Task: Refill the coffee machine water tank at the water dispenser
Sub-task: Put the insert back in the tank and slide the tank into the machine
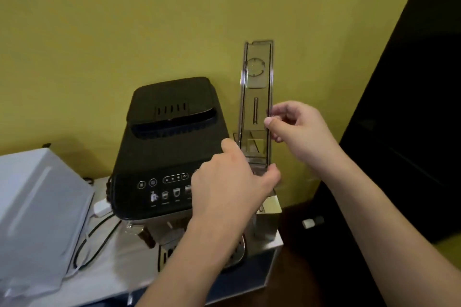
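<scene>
A black coffee machine (172, 147) stands on a white table against a yellow wall. At its right side sits the clear water tank (264, 222), its top mostly hidden by my left hand. A long smoky transparent tank lid (257, 97) stands upright above the tank. My right hand (296, 127) pinches the lid's right edge between thumb and fingers. My left hand (232, 182) grips the tank's top rim, fingers curled over it, next to the machine's button panel (164, 189).
A white box-like appliance (37, 207) sits at the left. Black and white cables (94, 239) and a white plug lie beside the machine. The table's right edge (272, 269) drops to a dark floor. A dark panel (411, 119) fills the right side.
</scene>
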